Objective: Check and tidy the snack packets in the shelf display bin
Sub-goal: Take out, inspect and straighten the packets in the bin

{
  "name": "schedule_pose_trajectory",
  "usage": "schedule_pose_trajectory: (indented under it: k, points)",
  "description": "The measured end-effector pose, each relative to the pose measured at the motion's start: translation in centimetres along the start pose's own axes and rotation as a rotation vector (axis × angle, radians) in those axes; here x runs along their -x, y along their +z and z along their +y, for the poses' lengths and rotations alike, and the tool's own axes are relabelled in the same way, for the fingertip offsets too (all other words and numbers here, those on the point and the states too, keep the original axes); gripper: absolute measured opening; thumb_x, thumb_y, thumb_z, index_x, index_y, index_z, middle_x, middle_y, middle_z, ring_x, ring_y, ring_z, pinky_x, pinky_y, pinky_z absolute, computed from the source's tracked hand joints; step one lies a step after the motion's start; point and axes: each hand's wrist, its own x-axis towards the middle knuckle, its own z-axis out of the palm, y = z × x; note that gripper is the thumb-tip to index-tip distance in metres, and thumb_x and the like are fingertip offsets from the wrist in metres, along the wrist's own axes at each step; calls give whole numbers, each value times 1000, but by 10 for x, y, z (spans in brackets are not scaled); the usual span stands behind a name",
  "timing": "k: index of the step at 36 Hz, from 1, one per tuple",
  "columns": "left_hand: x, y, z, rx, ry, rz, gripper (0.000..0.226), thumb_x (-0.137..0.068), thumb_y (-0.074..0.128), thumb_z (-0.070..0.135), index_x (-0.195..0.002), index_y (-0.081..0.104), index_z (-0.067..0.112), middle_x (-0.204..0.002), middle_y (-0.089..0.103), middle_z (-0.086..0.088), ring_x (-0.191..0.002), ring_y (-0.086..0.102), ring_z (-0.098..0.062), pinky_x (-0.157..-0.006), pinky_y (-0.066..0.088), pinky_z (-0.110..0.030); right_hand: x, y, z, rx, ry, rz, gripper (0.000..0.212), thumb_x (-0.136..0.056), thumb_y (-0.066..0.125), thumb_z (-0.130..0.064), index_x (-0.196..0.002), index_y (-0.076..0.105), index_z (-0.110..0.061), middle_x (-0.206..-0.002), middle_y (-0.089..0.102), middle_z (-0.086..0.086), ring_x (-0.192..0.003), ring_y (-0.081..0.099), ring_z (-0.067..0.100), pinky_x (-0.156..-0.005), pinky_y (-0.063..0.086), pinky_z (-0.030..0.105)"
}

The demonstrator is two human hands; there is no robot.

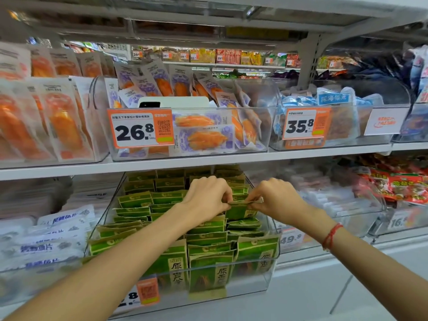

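Observation:
A clear plastic display bin (252,278) on the lower shelf holds several green and tan snack packets in rows. Both hands reach into its middle. My left hand (208,198) pinches the left top edge of one green packet (239,210) with curled fingers. My right hand (275,199) pinches the right top edge of the same packet. The packet stands upright, lifted slightly above the rows around it. A red string bracelet circles my right wrist.
The upper shelf edge (185,164) runs just above the hands. Above it stands a clear bin of orange and purple packets (203,137) with a 26.8 price tag (140,128). White packets (46,239) fill the bin at the left; red packets (398,186) lie at the right.

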Motion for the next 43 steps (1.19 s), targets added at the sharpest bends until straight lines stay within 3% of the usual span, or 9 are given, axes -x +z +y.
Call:
schedule_pose_trajectory:
  k: [10,17,25,28,31,38,43]
  points:
    - [-5,3,-5,29,4,-34,14,-88,70,34,-100,75,29,-100,72,10,-95,65,-10,-80,54,-29,-14,12,-7,106,-49,-100,22,-95,59,-27,-114,70,-32,-115,69,-5,-109,60,21,-85,45,32]
    - [12,-2,-27,62,-100,7,36,-88,69,42,-123,64,34,-120,67,9,-110,61,-10,-90,52,-34,-19,25,-12,133,-27,-104,24,-94,62,-21,-115,70,-30,-118,68,-3,-110,59,23,-101,33,31]
    - [27,1,-30,38,-99,34,45,-93,64,36,-137,54,30,-136,56,8,-121,55,-15,-89,49,-34,-7,7,-2,-83,-18,-222,25,-92,64,-30,-115,71,-25,-117,70,-6,-109,62,17,-89,50,32]
    - [29,0,-33,44,-112,12,42,-94,62,36,-136,55,33,-133,60,5,-120,57,-16,-90,49,-35,-8,-6,1,-119,17,-102,19,-93,63,-28,-107,75,-24,-104,74,-5,-95,67,16,-79,49,25]
    - [29,-1,-35,58,-120,19,40,-94,63,36,-133,57,34,-133,61,3,-119,58,-17,-93,49,-37,-13,-11,-1,-56,44,18,20,-94,61,-29,-108,75,-24,-104,74,-2,-96,66,20,-79,49,30]
    - [31,-2,-36,14,-120,34,39,-96,59,38,-134,55,36,-134,61,5,-108,63,-14,-85,50,-31,-29,12,-11,200,59,-119,36,-93,61,-40,-122,63,-20,-124,62,5,-118,54,25,-92,43,36]
    - [30,-2,-35,-15,-113,11,40,-97,58,34,-137,54,34,-134,61,2,-112,62,-18,-88,50,-34,-32,15,-5,172,68,-74,26,-88,66,-41,-103,72,-20,-111,67,4,-108,57,25,-82,47,36]
